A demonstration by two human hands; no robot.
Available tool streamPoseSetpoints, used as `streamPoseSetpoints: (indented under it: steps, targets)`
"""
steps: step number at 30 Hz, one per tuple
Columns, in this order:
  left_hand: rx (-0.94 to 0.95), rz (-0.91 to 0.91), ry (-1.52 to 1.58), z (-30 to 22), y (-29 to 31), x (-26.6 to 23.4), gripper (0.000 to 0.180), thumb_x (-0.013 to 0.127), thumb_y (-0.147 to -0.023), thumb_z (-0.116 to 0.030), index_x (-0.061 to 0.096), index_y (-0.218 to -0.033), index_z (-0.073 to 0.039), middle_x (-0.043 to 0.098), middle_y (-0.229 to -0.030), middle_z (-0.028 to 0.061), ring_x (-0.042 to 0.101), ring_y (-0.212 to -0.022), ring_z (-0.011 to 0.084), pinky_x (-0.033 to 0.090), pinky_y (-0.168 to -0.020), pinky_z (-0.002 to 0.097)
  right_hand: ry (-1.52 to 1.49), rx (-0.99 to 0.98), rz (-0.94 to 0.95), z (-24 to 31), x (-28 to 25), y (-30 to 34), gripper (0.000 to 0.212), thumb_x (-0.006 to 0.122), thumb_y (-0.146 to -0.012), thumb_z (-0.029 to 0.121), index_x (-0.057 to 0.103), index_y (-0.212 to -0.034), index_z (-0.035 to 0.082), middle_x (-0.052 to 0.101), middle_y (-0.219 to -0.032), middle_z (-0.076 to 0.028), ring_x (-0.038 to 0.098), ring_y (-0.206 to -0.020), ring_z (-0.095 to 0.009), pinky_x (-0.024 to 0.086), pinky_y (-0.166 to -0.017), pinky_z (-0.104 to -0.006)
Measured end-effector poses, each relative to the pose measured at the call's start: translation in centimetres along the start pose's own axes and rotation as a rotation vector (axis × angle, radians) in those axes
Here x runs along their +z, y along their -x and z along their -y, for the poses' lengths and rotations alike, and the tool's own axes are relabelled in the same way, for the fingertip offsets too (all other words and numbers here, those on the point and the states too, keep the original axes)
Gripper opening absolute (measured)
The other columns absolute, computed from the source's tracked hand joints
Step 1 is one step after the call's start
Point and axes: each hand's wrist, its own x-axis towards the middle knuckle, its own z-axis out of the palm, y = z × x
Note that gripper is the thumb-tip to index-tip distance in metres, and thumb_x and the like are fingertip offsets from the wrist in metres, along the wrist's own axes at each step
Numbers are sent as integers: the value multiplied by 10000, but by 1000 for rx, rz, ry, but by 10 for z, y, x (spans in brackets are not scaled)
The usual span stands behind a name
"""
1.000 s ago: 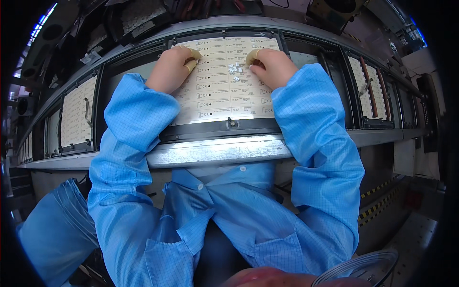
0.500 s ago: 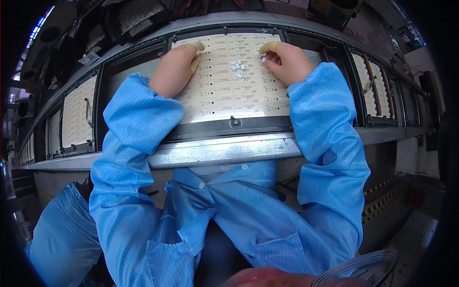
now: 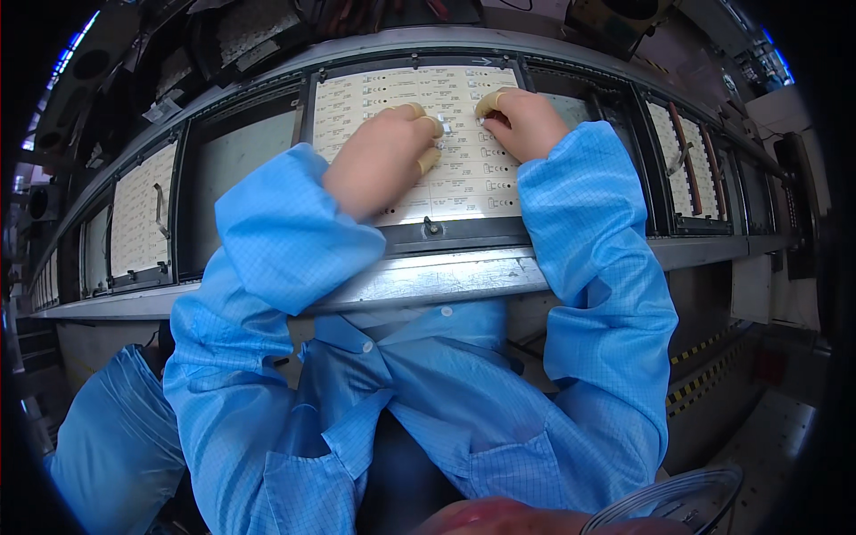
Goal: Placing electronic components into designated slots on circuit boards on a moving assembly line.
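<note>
Small white pieces (image 3: pixel 448 128) — a few in sight, right of the centre of the cream panel (image 3: pixel 415 201), just beside the left fingertips; any others would be hidden by the left hand (image 3: pixel 379 160). They look glossy, blocky and loose; finer detail too small to read. Panel lies flat, covered in repeated rows of dark print.

Step in hand, as judged: picking among the pieces and handling them singly over the panel. The next move seems to call for a light fingertip pinch and careful alignment.

Left fingers bent down at the pieces; cannot tell whether clamped on one. Right hand (image 3: pixel 526 125) at the panel's right side, fingers curled, tips close; a pale bit shows there — grip not certain. Pale yellow finger covers (image 3: pixel 428 161) on both hands.

Outward: dark frame (image 3: pixel 473 234) around the panel, metal rail (image 3: pixel 446 275) on the near side, further panels left (image 3: pixel 143 214) and right.
</note>
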Motion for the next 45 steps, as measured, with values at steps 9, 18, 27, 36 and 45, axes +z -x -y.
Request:
streamPoseSetpoints:
  steps: [9, 18, 27, 36, 45]
  targets:
    - [-83, 85, -57, -2, -9, 12, 168, 560, -778, -121, 611, -887, -3, 571, -832, 173, 567, -822, 326, 462, -750, 391, 149, -93, 36, 1, 7, -4, 140, 606, -765, 82, 615, -892, 25, 573, -876, -128, 569, -838, -286, 468, -749, -343]
    - [-293, 29, 53, 20, 1, -14, 206, 606, -714, -45, 608, -916, -4, 600, -882, 189, 584, -833, 326, 463, -759, 373, 36, -91, 66, 30, 12, -5, 224, 618, -785, 175, 598, -936, 11, 566, -875, -124, 562, -837, -281, 460, -755, -340]
    - [-251, 130, -6, 51, 16, -37, 193, 605, -727, -28, 621, -918, -2, 595, -902, 169, 586, -818, 308, 468, -755, 342, 76, 6, 103, 37, 15, -10, 196, 580, -816, 163, 596, -931, 5, 579, -879, -143, 568, -851, -290, 458, -771, -348]
    - [-164, 150, -149, 51, 10, -35, 180, 589, -776, -88, 633, -928, -2, 594, -896, 164, 583, -813, 313, 470, -761, 346, -52, 96, -43, 35, -2, 0, 169, 555, -820, 100, 609, -965, 32, 629, -851, -159, 617, -779, -286, 491, -703, -332]
    - [-96, 68, -220, 49, 8, -25, 132, 554, -792, -75, 621, -876, 2, 593, -885, 156, 577, -815, 310, 468, -754, 360, 8, 57, -91, 19, -13, 6, 171, 560, -819, 87, 613, -973, 35, 597, -883, -124, 602, -765, -223, 493, -699, -288]
